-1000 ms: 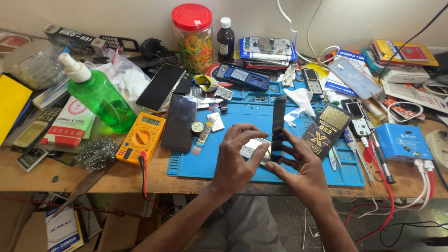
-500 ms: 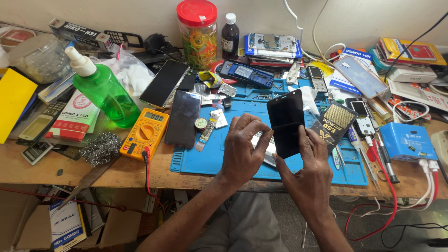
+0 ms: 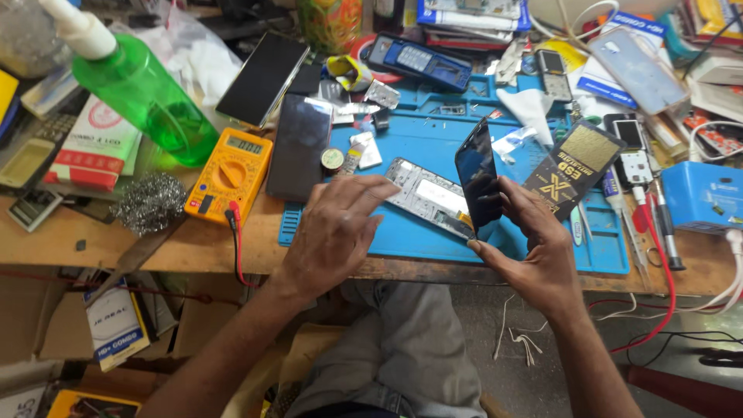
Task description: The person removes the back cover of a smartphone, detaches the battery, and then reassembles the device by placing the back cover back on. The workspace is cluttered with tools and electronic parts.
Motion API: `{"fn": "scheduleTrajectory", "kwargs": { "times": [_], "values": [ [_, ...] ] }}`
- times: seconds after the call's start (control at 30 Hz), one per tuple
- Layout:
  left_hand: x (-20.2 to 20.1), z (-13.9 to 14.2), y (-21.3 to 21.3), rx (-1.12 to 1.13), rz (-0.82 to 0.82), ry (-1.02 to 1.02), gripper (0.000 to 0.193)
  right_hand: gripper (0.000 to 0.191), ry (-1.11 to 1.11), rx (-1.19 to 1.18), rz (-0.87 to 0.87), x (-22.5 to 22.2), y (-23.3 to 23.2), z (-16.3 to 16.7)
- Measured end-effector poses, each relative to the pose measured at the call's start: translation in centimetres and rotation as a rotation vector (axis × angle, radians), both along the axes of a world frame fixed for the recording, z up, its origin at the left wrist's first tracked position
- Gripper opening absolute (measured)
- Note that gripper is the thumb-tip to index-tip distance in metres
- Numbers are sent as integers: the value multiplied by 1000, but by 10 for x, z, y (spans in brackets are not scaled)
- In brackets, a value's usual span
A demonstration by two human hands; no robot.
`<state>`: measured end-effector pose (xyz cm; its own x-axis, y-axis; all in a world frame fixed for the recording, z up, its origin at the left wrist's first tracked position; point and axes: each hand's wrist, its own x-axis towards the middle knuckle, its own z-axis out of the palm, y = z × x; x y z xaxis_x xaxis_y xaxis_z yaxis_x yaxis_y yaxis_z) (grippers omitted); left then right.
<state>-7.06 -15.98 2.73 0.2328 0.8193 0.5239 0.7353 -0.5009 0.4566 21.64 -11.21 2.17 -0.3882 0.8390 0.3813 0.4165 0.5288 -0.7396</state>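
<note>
Only the head view here, looking down at a really cluttered repair bench. The right hand (image 3: 534,248) is gripping a dark phone screen panel (image 3: 477,174), holding it tilted up on edge over the blue work mat (image 3: 433,147), fingers wrapped around its right side and thumb near the bottom edge. Just left of that panel, lying flat on the mat, is a silvery phone frame (image 3: 428,195). The left hand (image 3: 337,232) sits over the near left end of that frame with its fingers spread and loosely stretched out, fingertips touching or just above it; I can't tell if it's actually pressing down. It isn't closed around anything.

Around that: a black phone (image 3: 298,145) lies face up at the left edge of the mat, with a yellow multimeter (image 3: 231,174) just beside it further left, its red lead trailing over the near table edge. A green spray bottle (image 3: 147,97) lies tilted at far left, a wad of steel wool (image 3: 149,203) nearer than it. Right of the screen panel there's a black and gold packet (image 3: 576,166), then a blue box (image 3: 704,193) at the right edge.
</note>
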Motion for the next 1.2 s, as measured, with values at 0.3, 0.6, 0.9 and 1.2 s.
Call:
{"fn": "scheduleTrajectory", "kwargs": {
  "times": [0.3,0.6,0.9,1.2],
  "values": [
    [8,-21,20,-2,-240,165,48,92,-221,48,24,-10,9,13],
    [8,-28,31,-24,-294,263,54,94,-365,-19,46,-17,20,18],
    [3,-34,31,-8,-317,274,53,92,-406,-7,47,-20,24,18],
    [-3,-39,33,1,-334,285,62,92,-391,-49,58,-21,23,19]
  ]
}}
